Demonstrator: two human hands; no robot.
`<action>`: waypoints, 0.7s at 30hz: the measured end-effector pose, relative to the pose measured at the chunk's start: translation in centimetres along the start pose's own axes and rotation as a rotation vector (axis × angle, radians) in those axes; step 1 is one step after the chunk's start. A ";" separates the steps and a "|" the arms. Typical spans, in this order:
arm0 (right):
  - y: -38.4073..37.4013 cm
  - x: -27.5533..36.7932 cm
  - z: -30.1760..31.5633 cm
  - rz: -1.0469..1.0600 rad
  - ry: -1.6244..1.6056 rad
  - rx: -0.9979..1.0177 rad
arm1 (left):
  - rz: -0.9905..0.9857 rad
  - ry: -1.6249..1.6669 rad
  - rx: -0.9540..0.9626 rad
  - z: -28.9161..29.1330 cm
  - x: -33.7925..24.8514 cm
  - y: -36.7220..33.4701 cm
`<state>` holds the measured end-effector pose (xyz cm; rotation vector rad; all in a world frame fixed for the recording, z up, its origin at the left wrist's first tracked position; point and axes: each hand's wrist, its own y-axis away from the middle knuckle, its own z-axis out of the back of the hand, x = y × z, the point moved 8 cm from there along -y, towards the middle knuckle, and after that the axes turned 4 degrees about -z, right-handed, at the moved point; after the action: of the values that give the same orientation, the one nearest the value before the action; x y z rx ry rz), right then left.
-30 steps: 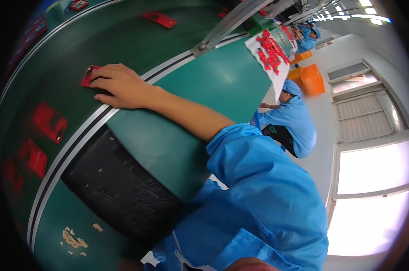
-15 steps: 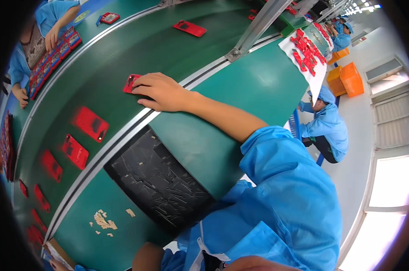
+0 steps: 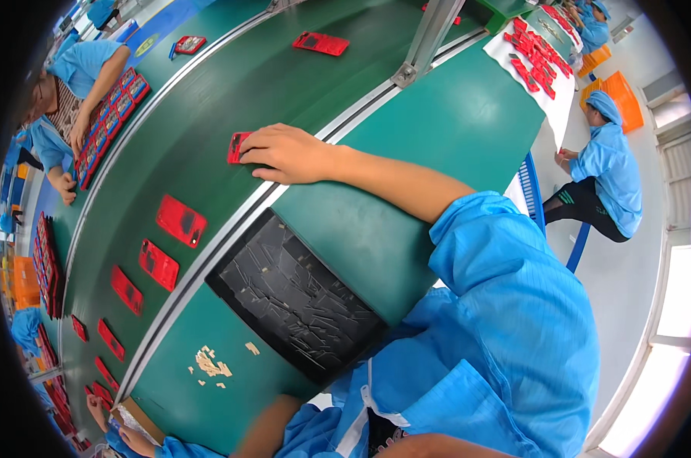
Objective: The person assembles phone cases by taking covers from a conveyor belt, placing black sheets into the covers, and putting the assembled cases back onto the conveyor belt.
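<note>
My right hand (image 3: 290,155) reaches out over the green belt and rests at its near rail. Its fingers bend over one end of a red phone shell (image 3: 236,148) that lies on the belt, with the thumb at the near side. The fingertips partly cover that shell. Of my left arm only a blurred forearm (image 3: 271,427) shows at the lower edge; the hand itself is out of sight. Between my body and the rail lies a black tray (image 3: 242,298) strewn with thin dark strips. Small cream-coloured pieces (image 3: 210,365) are scattered on the green table beside it.
More red phone shells (image 3: 181,220) lie along the belt to the left, another (image 3: 320,43) farther off. A metal post (image 3: 429,42) rises from the rail. Across the belt a person handles a tray of red phones (image 3: 110,126). Another person (image 3: 609,168) sits at right by a blue basket (image 3: 530,191).
The whole view has shifted, bringing most of the scene rightward. Shells that looked blurred on the left now appear sharp. My right hand stays on the same red phone shell.
</note>
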<state>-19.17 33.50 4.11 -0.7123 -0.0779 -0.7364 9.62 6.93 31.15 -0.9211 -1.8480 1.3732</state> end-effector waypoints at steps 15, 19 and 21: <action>0.2 0.3 -0.2 0.019 0.005 0.035 | -0.107 -0.373 0.088 1.6 -8.2 0.7; -0.3 0.8 -0.5 0.023 -0.005 0.035 | -0.152 -0.516 0.120 0.6 -10.3 0.7; -0.2 0.4 -0.3 0.020 0.008 0.028 | -0.159 -0.592 0.130 -0.1 -11.3 0.7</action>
<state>-19.03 32.92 4.11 -0.6829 -0.0740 -0.7177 15.92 -2.33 29.46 -0.3010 -2.1599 1.7648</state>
